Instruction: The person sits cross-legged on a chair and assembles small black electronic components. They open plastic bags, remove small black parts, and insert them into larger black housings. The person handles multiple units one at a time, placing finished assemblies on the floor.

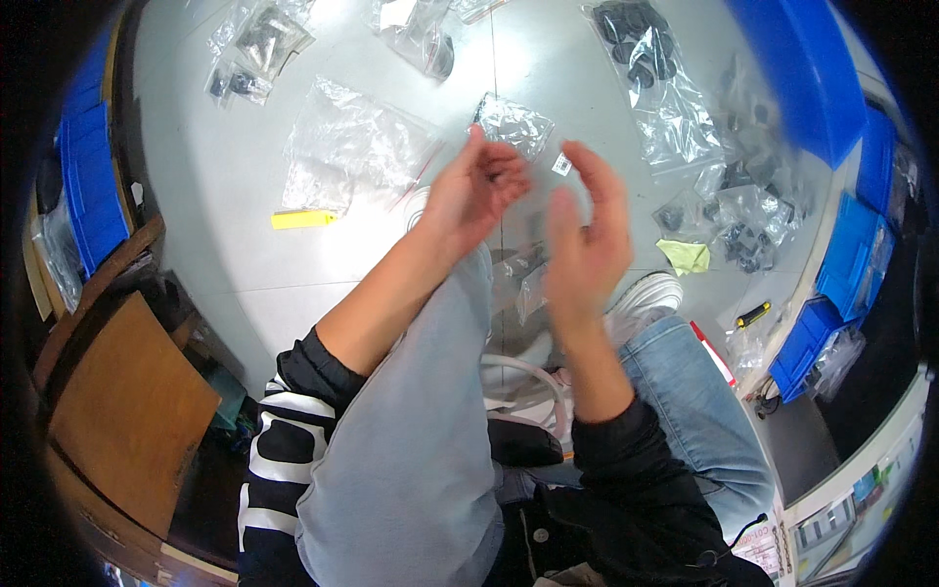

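Black sleeves (626,452) extend forward, left hand (474,191) curled, grip unclear, right hand (591,249) blurred, its digits apart.

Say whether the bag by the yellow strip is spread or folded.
Spread: the clear bag lies wide and wrinkled across the floor.

**Blurred hands, covered shoe, cut-off bags**

The right hand (590,256) is smeared by motion, its finger outlines soft. The left hand (481,192) has curled fingers; whether they hold anything cannot be made out. Marks on the small white label (561,164) between the hands are too fine to read. The left forearm (391,293) hides much of the left shoe (416,207). At the top edge, the bag of black parts (636,39) is cut off. Dark pieces in the clear bags (753,220) at right are too small to identify. The lower edge crops the printed sheet (761,550).
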Demonstrator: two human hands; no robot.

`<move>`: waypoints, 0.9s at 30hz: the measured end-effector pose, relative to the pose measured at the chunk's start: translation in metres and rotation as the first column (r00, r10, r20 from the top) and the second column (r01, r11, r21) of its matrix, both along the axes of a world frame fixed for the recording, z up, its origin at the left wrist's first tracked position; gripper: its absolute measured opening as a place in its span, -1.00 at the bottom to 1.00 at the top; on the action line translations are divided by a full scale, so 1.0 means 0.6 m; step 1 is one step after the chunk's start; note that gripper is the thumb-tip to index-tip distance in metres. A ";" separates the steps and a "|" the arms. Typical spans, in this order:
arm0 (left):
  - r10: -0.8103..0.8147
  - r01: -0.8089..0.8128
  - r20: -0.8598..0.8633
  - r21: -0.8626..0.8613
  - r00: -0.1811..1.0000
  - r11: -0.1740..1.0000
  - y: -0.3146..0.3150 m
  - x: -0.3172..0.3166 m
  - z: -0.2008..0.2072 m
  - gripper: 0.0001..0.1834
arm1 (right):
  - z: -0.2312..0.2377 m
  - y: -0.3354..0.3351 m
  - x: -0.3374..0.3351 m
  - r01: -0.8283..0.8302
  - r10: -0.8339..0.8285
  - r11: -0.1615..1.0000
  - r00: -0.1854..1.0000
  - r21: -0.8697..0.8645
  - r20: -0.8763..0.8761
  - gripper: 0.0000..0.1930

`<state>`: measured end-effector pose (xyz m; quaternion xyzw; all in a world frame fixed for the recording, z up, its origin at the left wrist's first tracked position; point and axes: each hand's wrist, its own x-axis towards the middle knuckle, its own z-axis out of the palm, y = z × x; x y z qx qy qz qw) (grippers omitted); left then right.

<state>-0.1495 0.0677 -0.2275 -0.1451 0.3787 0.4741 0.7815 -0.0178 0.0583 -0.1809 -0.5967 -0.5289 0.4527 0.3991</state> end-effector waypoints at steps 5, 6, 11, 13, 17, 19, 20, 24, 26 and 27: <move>-0.057 0.053 -0.276 -0.021 0.959 0.998 -0.041 -0.059 -0.056 -0.62 | -0.162 0.074 0.064 0.213 -0.208 0.805 0.975 -0.553 0.074 -0.71; -0.106 0.096 -0.342 -0.047 0.934 0.994 -0.045 -0.063 -0.060 -0.62 | -0.198 0.078 0.055 0.174 -0.136 0.839 0.984 -0.515 0.110 -0.71; -0.212 0.200 -0.454 -0.076 0.865 0.977 -0.046 -0.062 -0.061 -0.67 | -0.281 0.053 0.005 0.346 -0.200 0.844 0.912 -0.410 0.357 -0.75; -0.229 0.216 -0.463 -0.080 0.857 0.973 -0.042 -0.059 -0.060 -0.67 | -0.285 0.050 -0.008 0.378 -0.209 0.832 0.891 -0.406 0.403 -0.77; -0.287 0.269 -0.520 -0.111 0.805 0.957 -0.033 -0.052 -0.058 -0.69 | -0.261 0.057 -0.021 0.366 -0.225 0.838 0.907 -0.404 0.356 -0.83; -0.310 0.305 -0.572 -0.107 0.759 0.946 -0.028 -0.050 -0.055 -0.71 | -0.234 0.056 -0.031 0.321 -0.195 0.890 0.910 -0.325 0.366 -0.85; -0.313 0.325 -0.599 -0.093 0.737 0.941 -0.024 -0.049 -0.051 -0.73 | -0.216 0.054 -0.034 0.246 -0.125 0.938 0.897 -0.245 0.424 -0.87; -0.260 0.337 -0.699 -0.030 0.666 0.941 -0.005 -0.044 -0.030 -0.77 | -0.130 0.051 -0.018 -0.091 0.094 0.995 0.812 -0.035 0.577 -0.91; -0.235 0.346 -0.743 -0.004 0.627 0.938 0.005 -0.037 -0.017 -0.80 | -0.095 0.055 -0.003 -0.240 0.195 0.971 0.794 0.001 0.576 -0.92; -0.209 0.345 -0.768 0.016 0.605 0.938 0.009 -0.034 -0.011 -0.82 | -0.083 0.058 0.002 -0.294 0.254 0.956 0.786 -0.021 0.563 -0.92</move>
